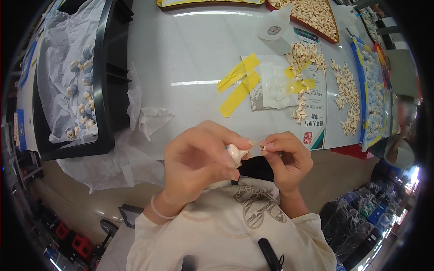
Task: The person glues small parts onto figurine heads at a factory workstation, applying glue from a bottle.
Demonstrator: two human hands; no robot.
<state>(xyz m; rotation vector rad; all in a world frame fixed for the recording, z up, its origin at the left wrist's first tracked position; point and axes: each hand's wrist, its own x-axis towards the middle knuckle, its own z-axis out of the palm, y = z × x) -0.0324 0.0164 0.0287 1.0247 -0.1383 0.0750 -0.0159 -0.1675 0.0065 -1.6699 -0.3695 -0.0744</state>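
A: Where is there lettering?
B: Mostly on the printed sheet: large black characters in rows on its near half, with smaller type and little boxes above them.
A: And the red mark?
B: A red square seal with pale characters, at the sheet's near end.
A: Anything beside the sheet?
B: Left of its far end, a white bottle carries a dark oval label, its print too small to read.
A: Nearer the person?
B: Below and left of the sheet, the cream shirt bears a brown graphic; I can't tell whether it includes letters
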